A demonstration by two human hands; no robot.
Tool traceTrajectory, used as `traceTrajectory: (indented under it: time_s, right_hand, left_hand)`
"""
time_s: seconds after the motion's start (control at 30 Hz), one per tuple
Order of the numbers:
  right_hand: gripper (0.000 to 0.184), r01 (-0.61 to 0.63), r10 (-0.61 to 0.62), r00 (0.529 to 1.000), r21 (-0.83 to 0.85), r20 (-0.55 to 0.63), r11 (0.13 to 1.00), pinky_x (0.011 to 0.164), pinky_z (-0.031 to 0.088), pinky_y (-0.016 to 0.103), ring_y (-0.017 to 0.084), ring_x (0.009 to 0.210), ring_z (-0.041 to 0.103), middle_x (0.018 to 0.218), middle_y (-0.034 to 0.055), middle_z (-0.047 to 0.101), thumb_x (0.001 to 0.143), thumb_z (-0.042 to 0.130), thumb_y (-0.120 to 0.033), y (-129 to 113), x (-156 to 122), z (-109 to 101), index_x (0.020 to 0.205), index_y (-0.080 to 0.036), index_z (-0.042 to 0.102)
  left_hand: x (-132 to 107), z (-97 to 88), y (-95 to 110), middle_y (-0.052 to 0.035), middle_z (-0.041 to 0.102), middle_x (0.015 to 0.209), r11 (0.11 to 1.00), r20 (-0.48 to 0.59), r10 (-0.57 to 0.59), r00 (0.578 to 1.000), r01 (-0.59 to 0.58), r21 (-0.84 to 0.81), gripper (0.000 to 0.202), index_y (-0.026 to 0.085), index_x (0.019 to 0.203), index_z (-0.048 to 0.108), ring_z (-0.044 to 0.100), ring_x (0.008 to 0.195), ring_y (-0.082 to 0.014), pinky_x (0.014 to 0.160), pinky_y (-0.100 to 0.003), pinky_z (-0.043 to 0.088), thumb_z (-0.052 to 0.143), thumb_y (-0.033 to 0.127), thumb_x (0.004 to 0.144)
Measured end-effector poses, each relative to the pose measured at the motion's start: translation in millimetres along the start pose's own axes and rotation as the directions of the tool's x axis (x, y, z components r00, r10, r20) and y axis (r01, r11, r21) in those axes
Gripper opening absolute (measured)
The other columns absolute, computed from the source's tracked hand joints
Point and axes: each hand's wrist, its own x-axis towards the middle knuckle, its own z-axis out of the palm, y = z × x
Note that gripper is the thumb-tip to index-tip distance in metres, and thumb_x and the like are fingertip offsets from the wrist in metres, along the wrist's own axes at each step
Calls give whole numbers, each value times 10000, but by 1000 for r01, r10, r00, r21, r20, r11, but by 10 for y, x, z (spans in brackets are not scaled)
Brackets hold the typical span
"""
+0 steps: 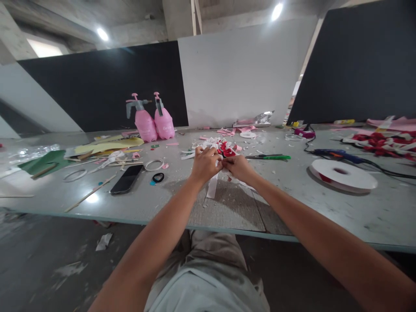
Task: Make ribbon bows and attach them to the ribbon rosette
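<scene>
My left hand (pixel 204 165) and my right hand (pixel 239 168) meet over the middle of the table, fingertips nearly touching. Both are closed in a pinch on a white ribbon (pixel 212 187), whose loose end hangs toward me below the left hand. My fingers partly hide where the ribbon is gripped. Just behind them lies a bunch of red and white ribbon pieces (pixel 226 148). Scissors with green handles (pixel 276 157) rest to the right of my right hand.
A white ribbon roll (pixel 357 174) and a blue glue gun (pixel 339 154) with its cord lie right, before a red-and-white ribbon pile (pixel 383 142). Left are a phone (pixel 127 178), rings, sticks (pixel 91 193) and pink spray bottles (pixel 146 125). The table edge (pixel 227 229) is close to me.
</scene>
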Motion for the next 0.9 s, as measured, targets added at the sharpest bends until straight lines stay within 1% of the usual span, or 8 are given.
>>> traceTrajectory:
  time_s: [0.2, 0.37, 0.47, 0.53, 0.6, 0.67, 0.77, 0.9]
  right_hand:
    - [309, 2, -3, 1000, 35, 18, 999, 413, 286, 226, 99, 438, 417, 533, -2, 540, 787, 550, -407, -5, -29, -12, 757, -138, 699]
    - [327, -3, 2, 1000, 28, 25, 1000, 402, 303, 220, 106, 428, 454, 515, -7, 538, 805, 549, -428, -20, -35, -12, 771, -141, 703]
    - [324, -9, 8, 1000, 44, 28, 999, 392, 328, 217, 110, 424, 478, 526, -4, 557, 806, 557, -428, -46, -37, -5, 808, -143, 711]
    - [306, -20, 19, 1000, 67, 16, 998, 374, 341, 214, 111, 405, 478, 509, -14, 540, 802, 558, -412, -65, -41, 2, 825, -147, 710]
    - [282, -29, 29, 1000, 110, 4, 993, 359, 369, 215, 111, 388, 480, 510, -23, 527, 796, 556, -396, -78, -44, 8, 824, -154, 698]
    - [271, -27, 29, 1000, 165, -7, 986, 358, 413, 226, 111, 381, 487, 536, -28, 531, 791, 559, -393, -82, -45, 12, 840, -160, 688]
    - [287, -5, 8, 1000, 194, -14, 981, 349, 443, 243, 114, 367, 491, 550, -32, 526, 792, 564, -407, -73, -39, 7, 876, -159, 683]
    - [313, 20, -18, 1000, 216, -12, 976, 330, 441, 246, 107, 358, 482, 565, -33, 523, 792, 574, -427, -53, -30, -3, 904, -156, 682]
  left_hand:
    - [-8, 7, -37, -36, 672, 964, 999, 19, -5, 1000, 6, -51, 110, 224, 804, 694, 577, 925, -207, 951, -443, 263, 606, 284, 830]
    - [-11, 3, -22, -36, 669, 981, 998, 27, -25, 999, 27, -48, 68, 215, 822, 672, 587, 923, -202, 956, -429, 261, 611, 243, 814]
    - [-14, -6, -21, -21, 667, 969, 992, 2, -75, 997, 75, -97, 43, 219, 813, 666, 594, 932, -197, 958, -413, 267, 628, 236, 801]
    - [-17, -10, -53, -14, 665, 949, 979, -38, -149, 988, 141, -150, 35, 213, 781, 659, 599, 921, -189, 949, -394, 286, 642, 241, 794]
    - [-20, -5, -116, -10, 659, 925, 947, -86, -256, 963, 232, -222, 45, 205, 761, 653, 601, 854, -166, 919, -368, 324, 638, 232, 794]
    - [-18, 12, -193, -10, 650, 898, 888, -129, -373, 919, 313, -338, 56, 196, 764, 647, 582, 745, -136, 851, -335, 376, 617, 222, 804]
    - [-6, 55, -272, -32, 644, 902, 767, -154, -476, 866, 323, -554, 92, 189, 798, 629, 566, 724, -132, 731, -283, 424, 584, 259, 836]
    - [9, 97, -262, -22, 625, 849, 661, -93, -480, 872, 290, -692, 148, 194, 812, 591, 544, 732, -127, 693, -250, 417, 610, 338, 840]
